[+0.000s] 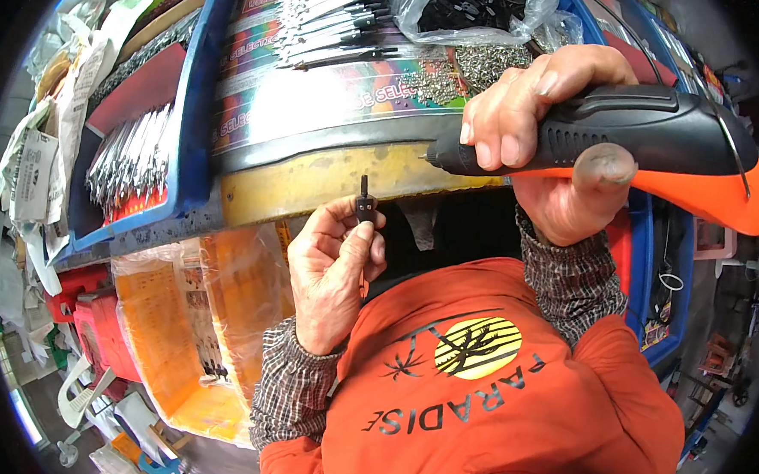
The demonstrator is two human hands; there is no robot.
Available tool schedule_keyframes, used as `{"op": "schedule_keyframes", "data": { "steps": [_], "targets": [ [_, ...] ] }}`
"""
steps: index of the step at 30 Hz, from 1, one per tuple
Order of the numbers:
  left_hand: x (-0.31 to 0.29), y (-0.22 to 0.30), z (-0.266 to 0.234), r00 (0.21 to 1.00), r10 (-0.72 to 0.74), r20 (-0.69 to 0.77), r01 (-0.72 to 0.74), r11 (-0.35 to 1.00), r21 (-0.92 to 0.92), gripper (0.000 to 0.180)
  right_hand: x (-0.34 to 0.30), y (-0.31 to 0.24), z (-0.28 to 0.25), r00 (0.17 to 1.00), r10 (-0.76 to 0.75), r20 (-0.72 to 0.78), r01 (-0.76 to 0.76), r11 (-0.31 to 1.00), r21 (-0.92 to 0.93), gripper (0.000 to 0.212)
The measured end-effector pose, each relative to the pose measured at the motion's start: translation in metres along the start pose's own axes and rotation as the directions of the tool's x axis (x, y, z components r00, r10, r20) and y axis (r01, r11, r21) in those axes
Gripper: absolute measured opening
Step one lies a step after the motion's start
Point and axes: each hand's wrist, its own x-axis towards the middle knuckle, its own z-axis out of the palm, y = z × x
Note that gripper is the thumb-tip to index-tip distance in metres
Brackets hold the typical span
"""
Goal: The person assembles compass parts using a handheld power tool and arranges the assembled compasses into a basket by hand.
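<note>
My left hand (pixel 331 264) pinches a small black part (pixel 365 206) between thumb and fingers. The part has a thin stem pointing up and what look like two small screws or holes on its face. My right hand (pixel 556 139) is wrapped around a black and orange electric screwdriver (pixel 660 123), its thumb beneath the body. The screwdriver lies nearly level, its short bit pointing left over the bench edge (pixel 322 182), to the right of the black part and apart from it.
On the printed bench mat (pixel 259 76) lie a pile of thin black and silver rods (pixel 344 20), a clear bag of black parts (pixel 469 10) and small metal pieces (pixel 491 67). A blue tray (pixel 198 124) stands left, an orange crate (pixel 156 328) below, another blue tray (pixel 675 295) right.
</note>
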Motion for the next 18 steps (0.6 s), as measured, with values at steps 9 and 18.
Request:
{"op": "schedule_keyframes", "data": {
  "steps": [9,18],
  "targets": [
    [0.003,-0.008,0.005,0.990,-0.143,-0.010,0.136,0.955,-0.265,0.015,0.000,-0.009,0.026,0.976,0.203,-0.076,-0.209,0.975,-0.070,0.051],
    [0.008,-0.012,0.007,0.981,-0.191,0.025,0.186,0.903,-0.388,0.010,0.001,-0.007,0.033,0.975,0.220,-0.030,-0.221,0.974,-0.041,0.051]
  ]
}}
